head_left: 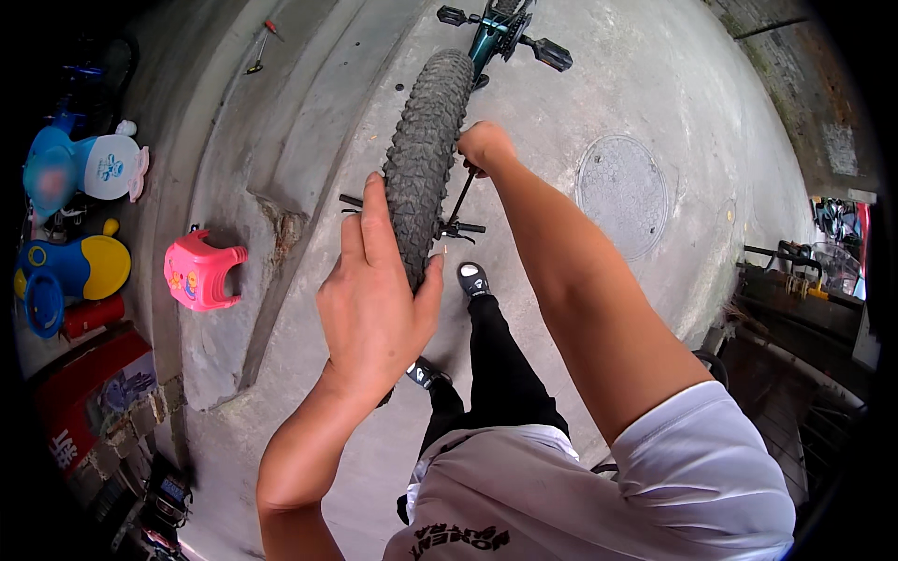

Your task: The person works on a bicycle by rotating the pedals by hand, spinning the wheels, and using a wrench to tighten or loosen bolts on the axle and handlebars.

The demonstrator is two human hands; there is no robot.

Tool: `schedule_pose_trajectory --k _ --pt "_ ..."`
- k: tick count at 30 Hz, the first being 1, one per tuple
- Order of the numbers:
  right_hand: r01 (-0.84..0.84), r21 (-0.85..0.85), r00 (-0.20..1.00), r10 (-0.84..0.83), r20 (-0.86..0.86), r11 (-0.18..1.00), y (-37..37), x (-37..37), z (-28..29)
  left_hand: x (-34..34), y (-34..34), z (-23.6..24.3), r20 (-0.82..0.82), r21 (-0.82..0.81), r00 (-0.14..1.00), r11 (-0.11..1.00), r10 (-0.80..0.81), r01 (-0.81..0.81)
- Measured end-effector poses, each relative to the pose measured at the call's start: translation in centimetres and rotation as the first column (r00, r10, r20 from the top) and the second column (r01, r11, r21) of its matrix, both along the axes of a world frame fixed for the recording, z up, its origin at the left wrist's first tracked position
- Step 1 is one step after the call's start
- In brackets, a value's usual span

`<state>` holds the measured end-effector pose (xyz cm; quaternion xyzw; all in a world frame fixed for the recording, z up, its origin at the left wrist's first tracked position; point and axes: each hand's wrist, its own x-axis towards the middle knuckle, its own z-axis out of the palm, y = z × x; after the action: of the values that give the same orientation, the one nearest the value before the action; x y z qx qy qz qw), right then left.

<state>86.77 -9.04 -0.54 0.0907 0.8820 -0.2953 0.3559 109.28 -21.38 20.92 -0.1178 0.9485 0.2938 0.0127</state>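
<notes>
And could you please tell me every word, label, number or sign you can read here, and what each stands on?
I won't copy wording, only place it.
Grey shirt: dark block lettering, partly creased.
Red panel: white lettering, near the dark rim.
Manhole cover: any markings too small to read.
Pink stool: likewise.

Grey concrete floor, inset with a round cover, bears a bicycle, pink stool and red-handled tool.

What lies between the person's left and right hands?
The bicycle's knobby tire, seen in the head view: the left hand spreads over its near end, the right hand is beside its right edge.
</notes>
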Motion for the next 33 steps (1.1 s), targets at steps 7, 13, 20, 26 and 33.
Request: schedule_pose_trajectory --k 7,13,20,26,33 --pt "-0.037 -0.020 0.998 0.036 -0.049 0.999 -1.7 2.2 -1.5 2.5 -1.8 -0.3 -0.008 -0.020 1.000 0.999 0.029 -0.029" --pt "0.250 -0.378 0.913 -0.347 -0.213 0.891 4.0 2.5 -11.5 1.1 -1.0 -0.4 -0.055 -0.014 0.997 0.999 -0.050 0.049" --pt "0.404 -0.455 0.891 -0.454 -0.001 0.793 5.0 2.0 -11.0 0.6 -1.0 -0.3 -0.105 0.020 0.994 1.000 -0.016 0.018" --pt "0.397 -0.463 0.892 -0.451 -0.007 0.793 5.4 1.4 -10.9 1.0 -0.7 -0.4 -0.070 -0.002 0.998 1.000 0.002 -0.003" --pt "0.412 -0.550 0.877 -0.480 0.024 0.726 4.0 0.4 -12.8 1.8 -0.8 0.1 -0.054 -0.006 0.998 1.000 0.010 -0.010"
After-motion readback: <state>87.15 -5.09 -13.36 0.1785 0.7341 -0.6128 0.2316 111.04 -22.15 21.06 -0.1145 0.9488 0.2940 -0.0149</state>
